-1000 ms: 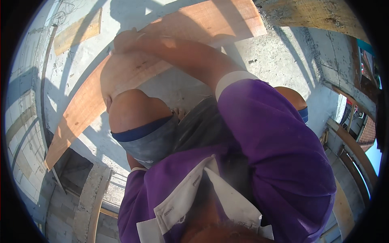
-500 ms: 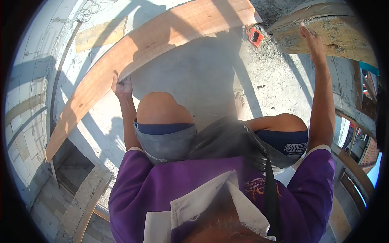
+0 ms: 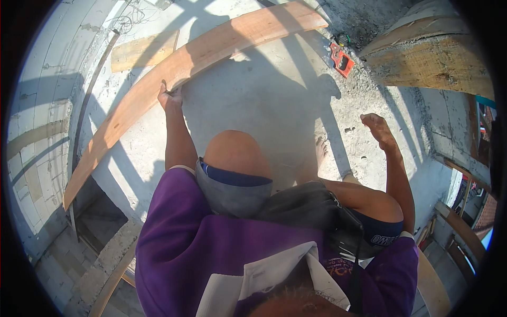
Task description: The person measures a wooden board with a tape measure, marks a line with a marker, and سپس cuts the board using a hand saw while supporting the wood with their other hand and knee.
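Observation:
A long, pale reddish plank [image 3: 232,45] spans the concrete floor ahead of me, curved by the lens. My left hand [image 3: 170,98] grips its near edge left of centre, thumb up along the wood and fingers partly hidden. At my right, above the floor beside my bent leg, my right hand [image 3: 376,126] has its fingers curled; anything inside them is hidden. A red-handled tool [image 3: 338,56] lies beyond that hand, near the plank's right end.
Weathered boards [image 3: 428,61] sit at upper right, a short yellowish board [image 3: 132,55] behind the plank. A thin bar [image 3: 92,100] runs along the block wall [image 3: 37,148] at left. Below it is a dark opening [image 3: 100,211] with a concrete edge [image 3: 111,259].
My right hand left the plank, reached to the right-hand boards, then came down toward me. My left hand now shows on the plank, which has shifted away, exposing the red-handled tool.

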`<state>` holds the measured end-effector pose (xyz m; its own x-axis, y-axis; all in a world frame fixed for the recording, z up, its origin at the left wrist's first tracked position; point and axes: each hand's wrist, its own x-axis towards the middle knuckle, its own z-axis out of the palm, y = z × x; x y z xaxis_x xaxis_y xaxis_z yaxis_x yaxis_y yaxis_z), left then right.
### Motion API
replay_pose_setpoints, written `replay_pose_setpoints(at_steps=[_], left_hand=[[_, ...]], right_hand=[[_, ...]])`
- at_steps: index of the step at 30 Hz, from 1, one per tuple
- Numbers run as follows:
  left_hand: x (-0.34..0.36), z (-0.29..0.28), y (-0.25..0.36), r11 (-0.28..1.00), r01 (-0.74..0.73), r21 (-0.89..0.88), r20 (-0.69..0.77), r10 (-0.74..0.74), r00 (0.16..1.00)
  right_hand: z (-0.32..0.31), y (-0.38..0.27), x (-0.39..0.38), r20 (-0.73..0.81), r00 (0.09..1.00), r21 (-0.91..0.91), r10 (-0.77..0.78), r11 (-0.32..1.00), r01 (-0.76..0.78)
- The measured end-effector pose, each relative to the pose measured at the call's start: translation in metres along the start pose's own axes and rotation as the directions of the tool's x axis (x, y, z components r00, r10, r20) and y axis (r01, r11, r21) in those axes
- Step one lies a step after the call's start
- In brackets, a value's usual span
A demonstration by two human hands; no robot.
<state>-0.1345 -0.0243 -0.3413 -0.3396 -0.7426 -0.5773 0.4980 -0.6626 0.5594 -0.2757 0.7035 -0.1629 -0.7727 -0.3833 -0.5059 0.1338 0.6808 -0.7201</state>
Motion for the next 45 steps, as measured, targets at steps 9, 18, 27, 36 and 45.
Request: replay_pose_setpoints(at_steps=[9, 18, 27, 36, 45], left_hand=[[0.010, 0.001, -0.014, 0.999, -0.015, 0.035, -0.087, 0.018, 0.996], [0.033, 0.041, -0.011, 0.995, -0.013, 0.097, -0.056, 0.018, 0.998], [0.023, 0.039, 0.001, 0.956, 0.210, 0.203, -0.064, -0.202, 0.977], [-0.068, -0.006, 0.050, 0.475, 0.080, 0.876, -0.021, -0.128, 0.992], [-0.116, -0.109, 0.042, -0.695, -0.044, 0.718, -0.014, -0.078, 0.997]], right_hand=[[0.025, -0.008, 0.009, -0.013, 0.957, -0.080, 0.290, 0.954, -0.290], [0.031, -0.010, 0.004, 0.000, 0.945, -0.085, 0.326, 0.942, -0.325], [0.026, -0.014, 0.003, 0.003, 0.928, -0.085, 0.372, 0.925, -0.371], [0.015, -0.019, 0.016, 0.067, 0.914, -0.119, 0.399, 0.913, -0.390], [0.007, -0.069, -0.031, 0.073, 0.899, 0.226, 0.432, 0.871, -0.436]])
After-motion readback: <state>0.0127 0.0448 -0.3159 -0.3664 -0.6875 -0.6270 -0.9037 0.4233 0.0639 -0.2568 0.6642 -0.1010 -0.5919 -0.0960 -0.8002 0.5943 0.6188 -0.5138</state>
